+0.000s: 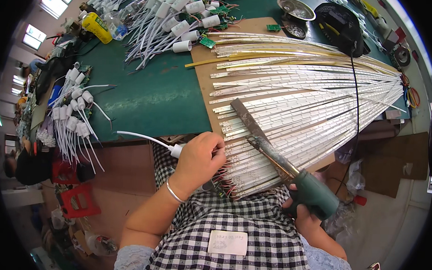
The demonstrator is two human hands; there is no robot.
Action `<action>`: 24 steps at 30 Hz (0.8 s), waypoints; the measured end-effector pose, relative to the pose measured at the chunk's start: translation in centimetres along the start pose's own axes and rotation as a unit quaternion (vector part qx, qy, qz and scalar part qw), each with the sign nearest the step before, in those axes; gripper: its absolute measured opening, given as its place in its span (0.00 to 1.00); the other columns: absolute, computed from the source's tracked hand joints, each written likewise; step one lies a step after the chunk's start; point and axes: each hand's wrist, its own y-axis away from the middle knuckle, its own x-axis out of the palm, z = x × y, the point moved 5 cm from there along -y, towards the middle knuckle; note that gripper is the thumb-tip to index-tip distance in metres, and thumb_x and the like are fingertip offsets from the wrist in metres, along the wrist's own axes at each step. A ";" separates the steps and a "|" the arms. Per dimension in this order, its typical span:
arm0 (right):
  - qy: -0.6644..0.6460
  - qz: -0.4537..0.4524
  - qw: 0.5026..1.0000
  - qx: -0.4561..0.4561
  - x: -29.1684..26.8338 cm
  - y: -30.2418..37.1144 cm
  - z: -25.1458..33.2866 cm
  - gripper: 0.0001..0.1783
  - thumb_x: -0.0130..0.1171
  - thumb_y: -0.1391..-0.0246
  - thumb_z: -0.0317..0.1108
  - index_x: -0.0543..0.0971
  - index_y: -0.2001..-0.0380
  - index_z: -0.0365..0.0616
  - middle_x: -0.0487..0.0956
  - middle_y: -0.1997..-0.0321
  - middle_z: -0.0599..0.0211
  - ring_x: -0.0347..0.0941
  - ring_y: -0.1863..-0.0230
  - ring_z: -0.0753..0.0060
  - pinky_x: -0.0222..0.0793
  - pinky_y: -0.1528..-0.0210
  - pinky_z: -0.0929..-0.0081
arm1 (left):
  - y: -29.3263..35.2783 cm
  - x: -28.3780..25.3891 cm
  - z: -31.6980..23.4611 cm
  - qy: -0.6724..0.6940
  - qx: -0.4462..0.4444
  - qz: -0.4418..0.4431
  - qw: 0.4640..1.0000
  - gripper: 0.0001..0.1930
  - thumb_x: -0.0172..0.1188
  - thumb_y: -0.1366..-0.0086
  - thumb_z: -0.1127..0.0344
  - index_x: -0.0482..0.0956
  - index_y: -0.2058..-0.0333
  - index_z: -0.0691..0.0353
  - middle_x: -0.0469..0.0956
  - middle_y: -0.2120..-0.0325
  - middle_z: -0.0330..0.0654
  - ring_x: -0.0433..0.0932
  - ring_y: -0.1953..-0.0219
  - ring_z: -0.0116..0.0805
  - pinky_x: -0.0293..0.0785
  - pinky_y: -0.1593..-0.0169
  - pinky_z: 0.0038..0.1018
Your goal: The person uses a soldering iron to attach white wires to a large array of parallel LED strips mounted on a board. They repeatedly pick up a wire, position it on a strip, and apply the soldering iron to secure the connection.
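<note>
My left hand (pixel 201 158) is closed in a pinch at the near left ends of many thin LED strips (pixel 268 151). A white plastic cap with a white cable (pixel 176 150) sticks out from that hand to the left; its inner end is hidden by my fingers. Short red wires (pixel 229 187) show along the strip ends below the hand. My right hand (pixel 306 216) grips the dark green handle of a soldering iron (pixel 316 193). Its metal barrel points up and left, with the tip over the strips. A flat dark metal bar (pixel 245 117) lies across the strips, partly behind the iron.
Piles of white caps with cables and green circuit boards lie at the far side (pixel 177 26) and left (pixel 74 111) of the green table (pixel 155 95). A metal dish (pixel 296 9) and black cap (pixel 341 27) stand far right. A black cord (pixel 356 102) crosses the strips.
</note>
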 end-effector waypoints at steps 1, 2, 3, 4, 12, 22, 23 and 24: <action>-0.002 -0.004 1.000 -0.006 0.0 0.0 0.0 0.28 0.54 0.41 0.44 0.66 0.44 0.35 0.75 0.50 0.58 0.76 0.70 0.74 0.71 0.69 0.80 | 0.1 0.0 0.0 0.001 0.001 -0.005 1.000 0.04 0.58 0.49 0.75 0.72 0.74 0.63 0.73 0.76 0.45 0.74 0.73 0.43 0.71 0.69 0.34; -0.004 -0.007 1.000 -0.013 0.0 -0.1 0.1 0.28 0.54 0.41 0.43 0.66 0.45 0.35 0.74 0.49 0.58 0.76 0.70 0.74 0.71 0.69 0.80 | 0.2 0.0 -0.1 0.002 0.003 -0.010 1.000 0.04 0.58 0.49 0.75 0.72 0.74 0.63 0.73 0.76 0.44 0.74 0.73 0.42 0.71 0.69 0.34; -0.006 -0.006 1.000 -0.018 0.0 -0.1 0.0 0.27 0.54 0.41 0.43 0.66 0.45 0.35 0.74 0.49 0.58 0.76 0.70 0.73 0.71 0.69 0.80 | 0.2 0.1 0.1 0.014 -0.013 -0.011 1.000 0.04 0.58 0.48 0.75 0.72 0.73 0.63 0.73 0.76 0.44 0.74 0.73 0.42 0.71 0.69 0.33; -0.009 -0.004 1.000 -0.024 0.0 -0.1 -0.1 0.27 0.54 0.41 0.42 0.66 0.45 0.35 0.74 0.49 0.57 0.76 0.70 0.73 0.71 0.69 0.80 | 0.3 0.1 0.2 0.025 -0.029 -0.012 0.999 0.04 0.58 0.48 0.75 0.72 0.73 0.63 0.73 0.76 0.44 0.74 0.72 0.42 0.71 0.68 0.32; -0.017 -0.018 0.999 -0.025 -0.5 0.6 -0.8 0.29 0.56 0.42 0.44 0.66 0.45 0.35 0.74 0.48 0.56 0.76 0.70 0.71 0.73 0.70 0.78 | 1.4 -2.3 0.6 0.003 -0.022 -0.039 0.999 0.06 0.61 0.44 0.70 0.76 0.69 0.65 0.75 0.71 0.43 0.75 0.68 0.37 0.71 0.63 0.29; -0.023 -0.111 0.994 -0.006 -0.4 0.5 0.2 0.32 0.54 0.43 0.54 0.69 0.51 0.34 0.75 0.79 0.61 0.67 0.83 0.77 0.62 0.80 0.83 | 5.6 -0.2 4.0 -0.057 0.028 -0.120 0.991 0.17 0.52 0.34 0.54 0.77 0.59 0.64 0.77 0.58 0.47 0.73 0.53 0.48 0.61 0.47 0.40; -0.024 -0.107 0.994 -0.009 -0.4 0.6 0.2 0.31 0.54 0.43 0.53 0.69 0.51 0.34 0.75 0.79 0.61 0.68 0.83 0.77 0.63 0.80 0.83 | 5.9 0.1 3.9 -0.059 0.021 -0.129 0.990 0.18 0.51 0.34 0.53 0.76 0.58 0.64 0.77 0.58 0.47 0.73 0.53 0.47 0.60 0.47 0.39; -0.025 -0.105 0.994 -0.009 -0.5 0.8 0.4 0.31 0.54 0.43 0.53 0.69 0.51 0.34 0.75 0.79 0.60 0.68 0.82 0.76 0.63 0.79 0.82 | 6.0 0.5 4.0 -0.054 0.028 -0.132 0.989 0.20 0.50 0.33 0.52 0.75 0.58 0.65 0.76 0.58 0.47 0.73 0.54 0.46 0.59 0.47 0.39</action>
